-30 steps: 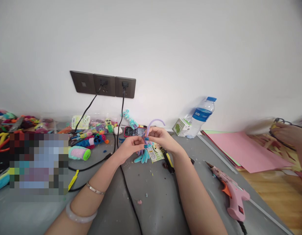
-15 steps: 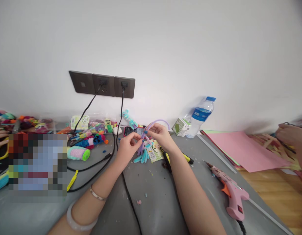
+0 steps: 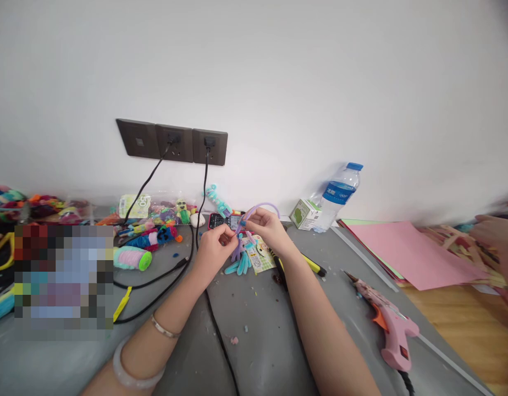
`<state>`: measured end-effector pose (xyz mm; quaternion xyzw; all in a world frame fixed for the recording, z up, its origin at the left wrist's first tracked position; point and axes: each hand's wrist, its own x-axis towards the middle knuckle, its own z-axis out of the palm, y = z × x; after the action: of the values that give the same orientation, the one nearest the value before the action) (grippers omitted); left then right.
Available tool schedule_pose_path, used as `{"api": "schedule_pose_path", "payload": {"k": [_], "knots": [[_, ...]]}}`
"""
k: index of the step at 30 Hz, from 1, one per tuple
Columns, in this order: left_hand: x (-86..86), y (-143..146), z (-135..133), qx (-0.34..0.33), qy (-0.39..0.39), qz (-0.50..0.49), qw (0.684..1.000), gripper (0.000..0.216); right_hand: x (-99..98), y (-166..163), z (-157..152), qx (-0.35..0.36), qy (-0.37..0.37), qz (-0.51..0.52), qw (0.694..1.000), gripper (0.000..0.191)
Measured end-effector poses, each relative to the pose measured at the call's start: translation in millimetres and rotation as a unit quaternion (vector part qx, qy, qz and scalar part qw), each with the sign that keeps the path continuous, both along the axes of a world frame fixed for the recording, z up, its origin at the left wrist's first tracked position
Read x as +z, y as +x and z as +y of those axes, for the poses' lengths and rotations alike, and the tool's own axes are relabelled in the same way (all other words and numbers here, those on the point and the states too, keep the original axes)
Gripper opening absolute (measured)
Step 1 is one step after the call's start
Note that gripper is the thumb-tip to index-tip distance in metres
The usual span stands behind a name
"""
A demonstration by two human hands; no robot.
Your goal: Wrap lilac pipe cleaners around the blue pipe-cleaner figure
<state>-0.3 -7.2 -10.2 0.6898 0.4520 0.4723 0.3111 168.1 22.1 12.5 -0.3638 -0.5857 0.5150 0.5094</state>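
Observation:
My left hand (image 3: 218, 246) is closed in a pinch on a purple pipe cleaner (image 3: 271, 205). My right hand (image 3: 267, 230) pinches the same pipe cleaner a little higher, and its free length curves in an arc over the fingers. Right below the fingertips are blue fuzzy pieces (image 3: 239, 264) with some purple strands; whether they join the held pipe cleaner I cannot tell. A printed card (image 3: 263, 256) lies on the table behind my right wrist. Just beyond the hands sits a dark phone-like device (image 3: 221, 221), partly covered.
A pink glue gun (image 3: 388, 324) lies at right, near coloured paper (image 3: 414, 250). A water bottle (image 3: 340, 192) and a small green-white box (image 3: 305, 213) stand by the wall. Black cables (image 3: 215, 319) cross the table. Fuzzy crafts (image 3: 132, 258) lie left. Another person's hand (image 3: 495, 239) is far right.
The purple arc has shifted slightly left with small movements of my right fingers. At the far right, the other person's hand has moved right; the hand at far left has mostly left view.

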Motion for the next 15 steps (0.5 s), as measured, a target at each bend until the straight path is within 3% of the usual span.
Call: {"api": "schedule_pose_path", "payload": {"k": [11, 15], "knots": [[1.8, 0.1, 0.7, -0.011, -0.002, 0.018, 1.000, 0.015, 7.2, 5.8, -5.5, -0.011, -0.050, -0.032, 0.998, 0.030], [0.6, 0.1, 4.7, -0.002, -0.032, -0.046, 0.998, 0.009, 4.4, 8.3, -3.2, -0.027, -0.062, -0.018, 0.998, 0.033]]}}
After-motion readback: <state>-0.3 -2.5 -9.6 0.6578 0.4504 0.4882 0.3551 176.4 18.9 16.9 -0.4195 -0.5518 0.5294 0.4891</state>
